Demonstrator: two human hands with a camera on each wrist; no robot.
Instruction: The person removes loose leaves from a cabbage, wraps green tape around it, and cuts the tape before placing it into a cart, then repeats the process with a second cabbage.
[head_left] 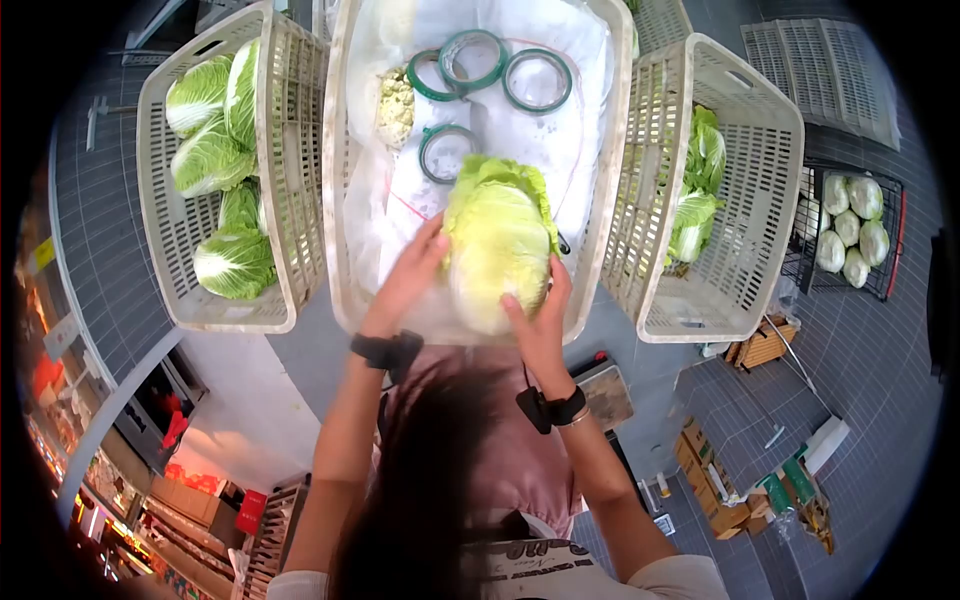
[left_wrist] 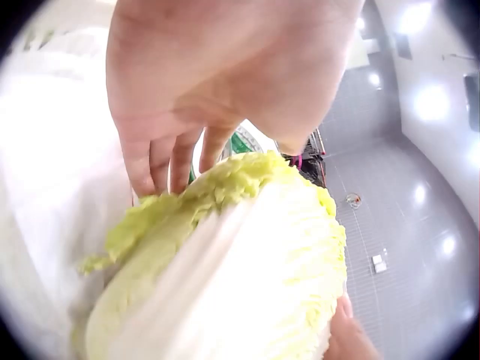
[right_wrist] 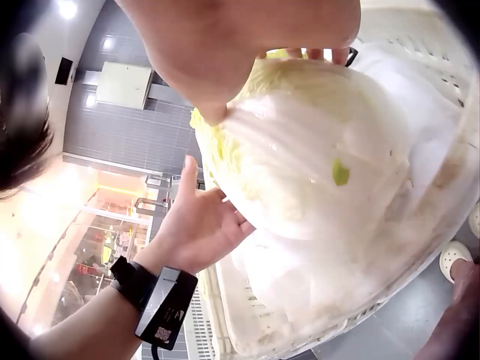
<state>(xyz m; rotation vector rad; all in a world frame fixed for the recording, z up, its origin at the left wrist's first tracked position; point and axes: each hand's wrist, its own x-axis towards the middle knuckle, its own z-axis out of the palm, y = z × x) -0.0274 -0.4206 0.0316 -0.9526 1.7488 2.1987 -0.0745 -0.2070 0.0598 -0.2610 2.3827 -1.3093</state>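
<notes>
A pale green napa cabbage is held over the near end of a white-lined crate, its leafy end pointing away from me. My right hand grips it at the near right, thumb on top and fingers around the side. Against its left side lies my left hand, with the fingers fairly straight and the thumb spread. The right wrist view shows the left hand's fingertips passing beneath the cabbage. In the left wrist view, that hand's fingers reach down beside the frilly leaves.
Several green tape rolls and a cauliflower lie in the lined crate. A crate of napa cabbages flanks it on the left, another crate with green leaves on the right. Wrapped cabbages fill a basket at far right.
</notes>
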